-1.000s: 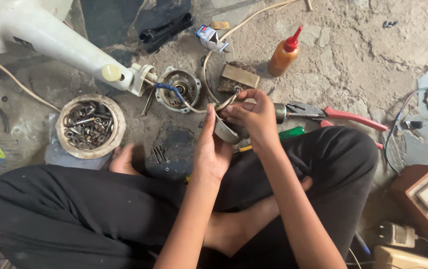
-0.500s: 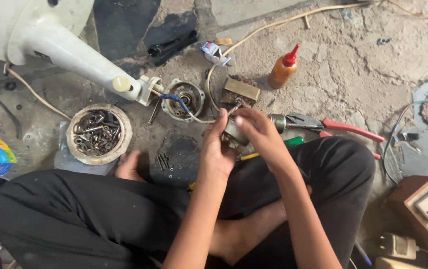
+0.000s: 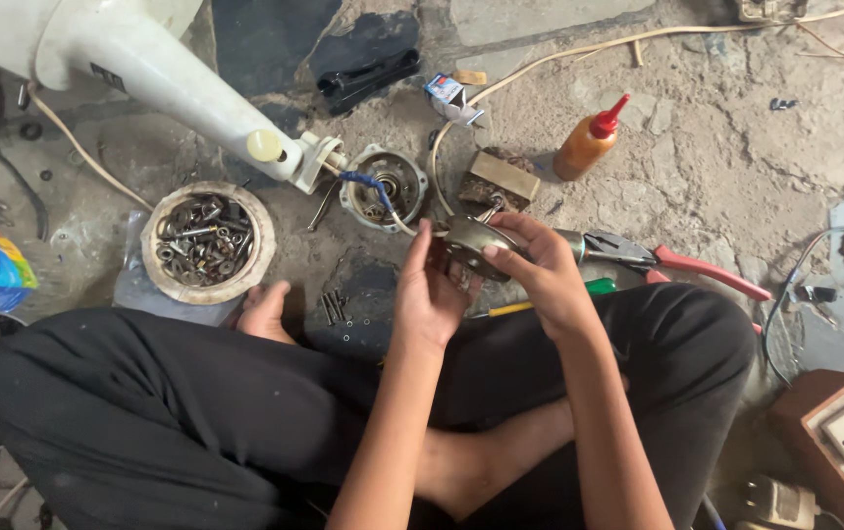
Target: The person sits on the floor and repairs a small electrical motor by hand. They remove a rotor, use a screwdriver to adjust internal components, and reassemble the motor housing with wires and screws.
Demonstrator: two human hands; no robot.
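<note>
- Cracked, dusty concrete floor (image 3: 736, 147) fills the view, seen from above; a person sits cross-legged on it in dark trousers.
- Both hands meet over the lap, just near of a cluster of parts. The left hand (image 3: 432, 290) cups a round grey metal motor cover (image 3: 469, 247) from the left, while the right hand (image 3: 545, 270) grips its right edge, fingers curled over it.
- Just beyond the hands lies an opened fan motor (image 3: 385, 186) with a blue wire, joined to the neck of a white fan body (image 3: 137, 59) at far left.
- To the left sits a round bowl of screws and bolts (image 3: 208, 240); loose screws (image 3: 334, 306) lie near the knee.
- To the right lie red-handled pliers (image 3: 658, 257), and farther off an orange oil bottle (image 3: 589, 142) with a red cap.
- Judging by this, the fan is apart: the motor is exposed, its cover off and in hand, fasteners out. Refitting is not yet done.
</note>
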